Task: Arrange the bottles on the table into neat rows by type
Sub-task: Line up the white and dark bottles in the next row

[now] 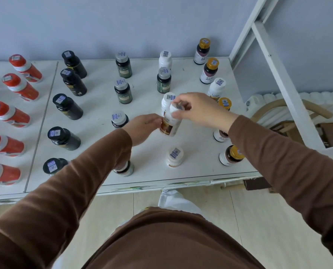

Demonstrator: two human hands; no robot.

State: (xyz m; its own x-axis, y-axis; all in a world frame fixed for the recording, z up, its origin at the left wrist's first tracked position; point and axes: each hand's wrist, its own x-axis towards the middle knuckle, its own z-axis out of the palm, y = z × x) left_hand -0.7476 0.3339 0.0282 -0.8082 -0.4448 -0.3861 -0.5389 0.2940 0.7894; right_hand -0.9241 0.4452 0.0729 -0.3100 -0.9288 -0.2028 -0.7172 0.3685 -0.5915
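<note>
My right hand (200, 108) grips the cap of a tilted white bottle with a brown label (171, 123) above the white table (152, 171). My left hand (144, 129) touches that bottle's lower side. Just behind it stands another white bottle (166, 101). More white bottles stand at the back (165, 60), at the right (217, 88) and near the front (175, 156). Red bottles (20, 86) form a column at far left, black bottles (68, 107) a column beside them, silver-capped dark bottles (123, 91) the middle, and gold-capped bottles (209, 70) the right side.
A silver-capped bottle (164, 79) stands within the white bottles' column. A seam (39, 133) splits the table surface left of the black bottles. A white metal frame (278, 74) and a wooden chair (297, 121) stand to the right. The wall runs behind the table.
</note>
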